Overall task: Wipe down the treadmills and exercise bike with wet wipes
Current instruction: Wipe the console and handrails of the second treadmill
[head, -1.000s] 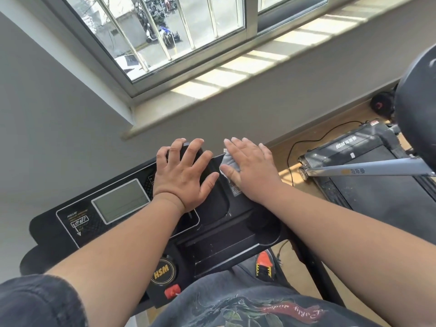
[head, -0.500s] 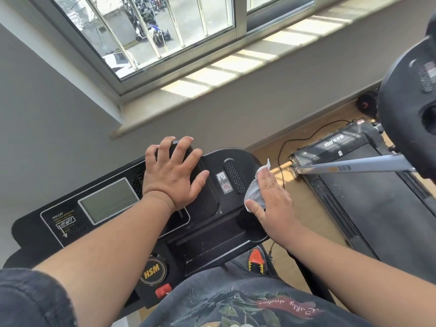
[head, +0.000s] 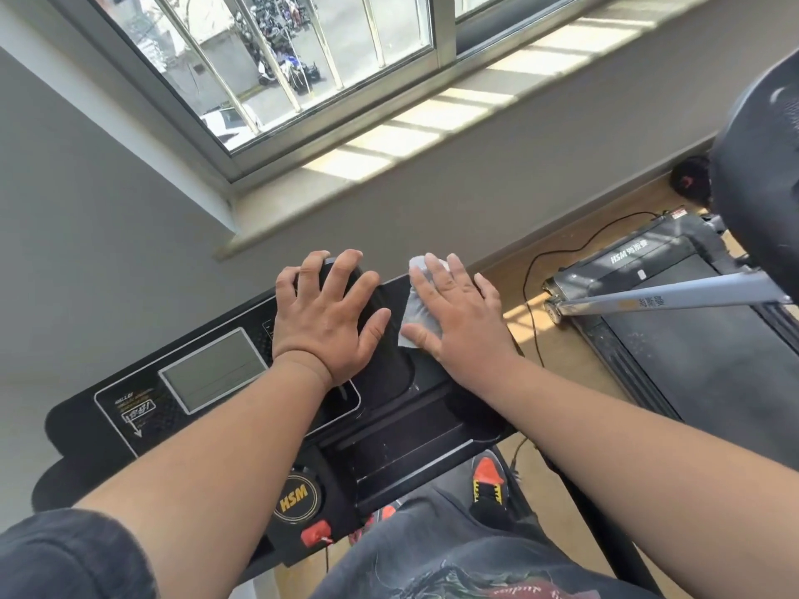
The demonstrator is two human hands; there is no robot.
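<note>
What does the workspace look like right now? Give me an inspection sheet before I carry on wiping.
Surface: black treadmill console, grey display at its left, HSM dial and red safety key near its front edge.
Job's things: wet wipe flat on the console's right part; second treadmill on the floor at right.
Clutter: nothing seen.
Hands: left hand spread flat on the console; right hand pressing the wipe with straight fingers.
Cables: black cable looping across the wooden floor.
Surroundings: grey wall, barred window, sunlit sill, dark object at the right edge.
</note>
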